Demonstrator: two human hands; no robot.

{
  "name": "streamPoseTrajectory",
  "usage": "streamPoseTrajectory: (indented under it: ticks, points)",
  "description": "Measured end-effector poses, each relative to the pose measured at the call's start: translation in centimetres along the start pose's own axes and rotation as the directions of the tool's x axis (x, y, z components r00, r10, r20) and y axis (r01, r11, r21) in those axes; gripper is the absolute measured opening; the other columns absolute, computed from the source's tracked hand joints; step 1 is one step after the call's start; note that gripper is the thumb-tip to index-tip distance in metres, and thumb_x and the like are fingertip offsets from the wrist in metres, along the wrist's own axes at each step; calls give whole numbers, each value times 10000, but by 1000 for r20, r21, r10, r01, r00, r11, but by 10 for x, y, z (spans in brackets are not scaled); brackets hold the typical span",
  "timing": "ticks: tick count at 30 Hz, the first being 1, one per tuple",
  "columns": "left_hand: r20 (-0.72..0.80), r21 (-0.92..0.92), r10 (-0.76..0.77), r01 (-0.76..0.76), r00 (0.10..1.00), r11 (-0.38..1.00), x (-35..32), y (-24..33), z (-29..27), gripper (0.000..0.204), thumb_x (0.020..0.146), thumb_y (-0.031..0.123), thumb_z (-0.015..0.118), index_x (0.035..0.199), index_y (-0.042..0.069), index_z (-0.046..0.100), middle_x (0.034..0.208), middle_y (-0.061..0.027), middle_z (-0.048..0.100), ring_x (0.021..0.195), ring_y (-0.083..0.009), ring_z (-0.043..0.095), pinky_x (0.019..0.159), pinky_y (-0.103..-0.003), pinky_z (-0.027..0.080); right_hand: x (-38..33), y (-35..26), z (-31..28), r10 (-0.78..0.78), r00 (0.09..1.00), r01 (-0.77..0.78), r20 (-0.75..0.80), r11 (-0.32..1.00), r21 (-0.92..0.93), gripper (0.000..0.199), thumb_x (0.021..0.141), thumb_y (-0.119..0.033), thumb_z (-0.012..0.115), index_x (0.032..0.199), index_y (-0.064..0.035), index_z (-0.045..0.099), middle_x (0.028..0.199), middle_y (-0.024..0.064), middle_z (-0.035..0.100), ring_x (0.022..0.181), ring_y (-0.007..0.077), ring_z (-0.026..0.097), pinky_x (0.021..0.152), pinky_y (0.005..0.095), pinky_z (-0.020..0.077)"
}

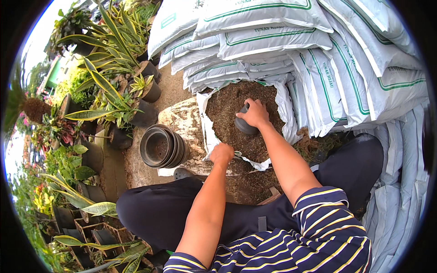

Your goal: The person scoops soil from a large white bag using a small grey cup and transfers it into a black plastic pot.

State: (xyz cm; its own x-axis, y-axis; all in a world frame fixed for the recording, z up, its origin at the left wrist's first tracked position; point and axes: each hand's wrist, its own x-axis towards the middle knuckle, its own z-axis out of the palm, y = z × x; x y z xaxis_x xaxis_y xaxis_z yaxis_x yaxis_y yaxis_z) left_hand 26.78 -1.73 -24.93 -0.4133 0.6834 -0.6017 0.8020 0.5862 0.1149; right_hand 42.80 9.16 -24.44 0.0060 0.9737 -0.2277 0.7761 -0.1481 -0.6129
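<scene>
In front of me stands a white sack (207, 125) with its mouth spread wide, filled with dark brown, crumbly soil mix (227, 104). My right hand (256, 113) is closed round a small dark grey pot (246, 125), which is tilted against the soil inside the sack. The pot's mouth and contents are hidden from me. At the sack's near left edge, my left hand (221, 154) is closed on the folded white rim. Just left of the sack, several round black plant pots (157, 145) lie nested in a stack, their open end facing up and left.
Plump white sacks with green lines (273, 38) are piled high behind and to the right. Potted snake plants (109, 91) and other greenery line the left side. My bent knees (150, 211) flank the open sack. Soil is scattered on the ground (241, 186) near me.
</scene>
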Motion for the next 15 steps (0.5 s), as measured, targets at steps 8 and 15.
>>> streamPoseTrajectory:
  ticks: [8, 15]
  points:
    - [-79, -57, 104, -109, 991, 992, -9, -8, -2, 503, 1032, 404, 535, 1219, -30, 708, 1262, -270, 698, 1195, -456, 656, 1016, -519, 510, 50, 47, -58, 146, 987, -125, -74, 964, 235, 755, 761, -525, 857, 1354, -117, 630, 1392, 220, 615, 1266, 396, 610, 1053, 464, 498]
    - [-113, -52, 147, -154, 983, 987, -1, -11, 5, 486, 1052, 399, 519, 1170, -19, 737, 1235, -255, 713, 1182, -443, 664, 1003, -523, 515, 42, 76, -18, 178, 981, -158, -72, 961, 227, 755, 817, -601, 788, 1410, -197, 554, 1413, 219, 526, 1282, 436, 568, 1094, 481, 456]
